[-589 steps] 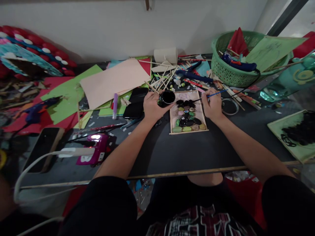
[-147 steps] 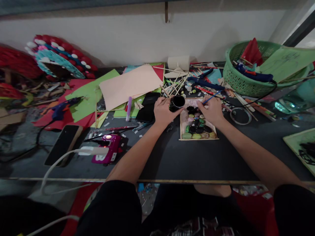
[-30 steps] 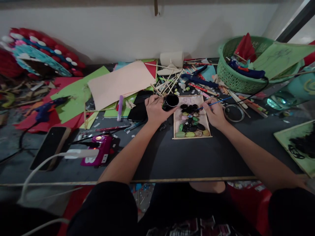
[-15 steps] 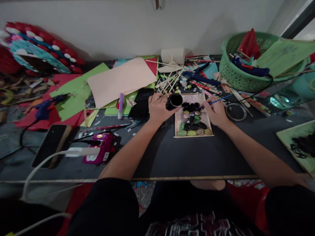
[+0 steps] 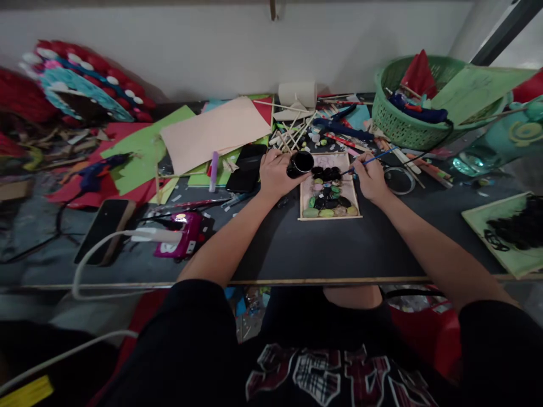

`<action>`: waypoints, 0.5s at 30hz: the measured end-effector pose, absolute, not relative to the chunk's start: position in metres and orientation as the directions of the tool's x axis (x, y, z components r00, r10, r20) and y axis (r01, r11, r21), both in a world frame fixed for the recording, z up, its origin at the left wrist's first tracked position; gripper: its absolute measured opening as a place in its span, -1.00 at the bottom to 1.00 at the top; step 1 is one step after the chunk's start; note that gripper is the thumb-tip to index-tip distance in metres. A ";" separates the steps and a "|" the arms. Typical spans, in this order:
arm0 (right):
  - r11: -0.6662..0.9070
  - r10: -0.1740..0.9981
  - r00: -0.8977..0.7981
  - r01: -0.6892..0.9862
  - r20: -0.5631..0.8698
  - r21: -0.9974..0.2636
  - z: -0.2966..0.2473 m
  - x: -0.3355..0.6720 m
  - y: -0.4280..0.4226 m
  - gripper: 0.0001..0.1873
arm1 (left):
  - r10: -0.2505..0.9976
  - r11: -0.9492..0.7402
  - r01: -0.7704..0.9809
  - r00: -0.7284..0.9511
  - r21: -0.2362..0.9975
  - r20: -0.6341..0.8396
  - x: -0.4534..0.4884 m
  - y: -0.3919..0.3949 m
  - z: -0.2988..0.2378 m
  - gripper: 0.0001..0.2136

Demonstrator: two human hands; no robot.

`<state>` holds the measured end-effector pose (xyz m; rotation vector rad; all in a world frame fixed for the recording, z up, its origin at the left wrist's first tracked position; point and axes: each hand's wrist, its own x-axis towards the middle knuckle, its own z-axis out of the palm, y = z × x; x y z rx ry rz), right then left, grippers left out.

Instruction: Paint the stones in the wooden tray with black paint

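Note:
My left hand is closed around a small jar with black inside, tilted at the upper left of a framed board. Between the fingers of my right hand is a thin blue paintbrush, its tip pointing down at the board's right half. Pebbles cover much of this board: a bottom row of yellowish-green stones, and mixed green, pink and black ones higher up. Glossy black stones form a row near the brush tip. Faint pencil lines show at the board's top.
A round clear lid lies right of my right hand. Behind are loose sticks, a paper roll and a green basket. Phones, a magenta power strip and coloured paper lie left; another board lies right.
The view has shifted, so the table sits slightly higher in the picture. The brush tip stays close to the black stones, and both hands keep their hold.

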<state>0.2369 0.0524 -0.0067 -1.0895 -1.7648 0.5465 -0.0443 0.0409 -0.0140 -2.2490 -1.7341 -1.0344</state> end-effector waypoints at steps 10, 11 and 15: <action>0.481 0.869 0.009 0.220 0.495 -0.849 -0.003 0.224 0.046 -0.41 | 0.781 -0.367 0.877 0.109 0.310 0.616 -0.046 0.047 -0.020 -0.20; 0.469 0.877 0.011 0.204 0.481 -0.859 -0.005 0.222 0.047 -0.40 | 0.778 -0.364 0.874 0.097 0.321 0.620 -0.046 0.048 -0.021 -0.20; 0.436 0.893 0.005 0.246 0.451 -0.866 -0.009 0.218 0.050 -0.36 | 0.775 -0.366 0.868 0.086 0.334 0.626 -0.045 0.048 -0.022 -0.18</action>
